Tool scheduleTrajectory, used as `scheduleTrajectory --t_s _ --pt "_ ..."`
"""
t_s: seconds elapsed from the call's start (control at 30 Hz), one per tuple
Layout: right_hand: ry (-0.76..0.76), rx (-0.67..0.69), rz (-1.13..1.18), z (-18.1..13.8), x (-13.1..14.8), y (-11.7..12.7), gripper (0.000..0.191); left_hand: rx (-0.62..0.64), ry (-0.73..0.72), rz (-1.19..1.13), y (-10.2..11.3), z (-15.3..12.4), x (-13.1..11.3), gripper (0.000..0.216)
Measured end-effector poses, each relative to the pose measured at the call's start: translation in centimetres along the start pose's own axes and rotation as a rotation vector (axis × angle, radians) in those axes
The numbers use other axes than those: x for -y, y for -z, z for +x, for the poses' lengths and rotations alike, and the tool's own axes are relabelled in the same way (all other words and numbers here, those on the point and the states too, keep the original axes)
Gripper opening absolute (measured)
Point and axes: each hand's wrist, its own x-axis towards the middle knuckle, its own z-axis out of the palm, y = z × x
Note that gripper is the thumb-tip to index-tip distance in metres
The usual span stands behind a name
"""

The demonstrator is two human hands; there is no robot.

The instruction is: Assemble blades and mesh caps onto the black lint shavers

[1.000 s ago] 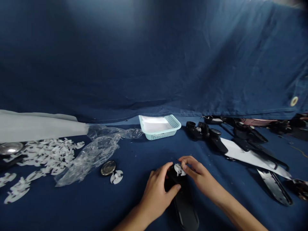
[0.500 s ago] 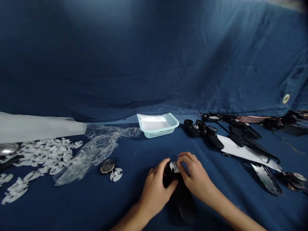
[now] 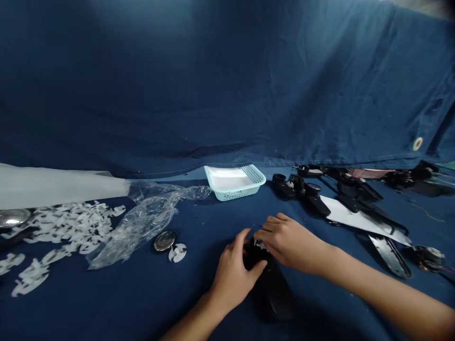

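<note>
One broad blue cloth [image 3: 227,85] hung as a backdrop, filling the upper half. Below it, desk [image 3: 106,308] draped in the same blue. Far left, long white sheet [image 3: 53,187], with crumpled clear bag [image 3: 142,222] trailing from its end. On the right, heap of black parts [image 3: 351,189], some lying over white paper [image 3: 355,220]. On the left, many white clips [image 3: 71,227] strewn loose. At the back middle, pale basket [image 3: 250,187] with a white floor. Near the front middle, black part [image 3: 275,291] flat on the desk, long and rounded, far end between both hands. Round that end, left hand [image 3: 232,279] curled shut, thumb on one side and fingers on the other. From the right, right hand [image 3: 289,241] set over the same end, fingers bent and pinched down on clip [image 3: 260,245] at the top of the black part; mostly hidden under the fingertips, so seating impossible to judge. Left of the hands, round metal disc [image 3: 164,240] with lone clip [image 3: 177,252] just beside it. Possible trouble, by judgement only: clip springing out of the pinch under uneven pressure and getting lost among the loose ones or on the dark cloth; black part skidding on the fabric with a slack left grip; clip pressed in crooked, unseen beneath the fingertips, and perhaps snapping a thin tab
</note>
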Motion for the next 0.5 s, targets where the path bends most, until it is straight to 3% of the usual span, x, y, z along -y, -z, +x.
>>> scheduleTrajectory --t_s 0.27,0.5 --pt "0.032 0.066 -0.017 1.1 0.0 0.8 0.016 -0.003 0.006 -0.007 0.1 0.0 0.0 0.066" --pt "-0.05 0.067 0.008 1.3 0.3 0.3 0.017 -0.005 0.016 -0.006 0.2 0.0 0.1 0.065"
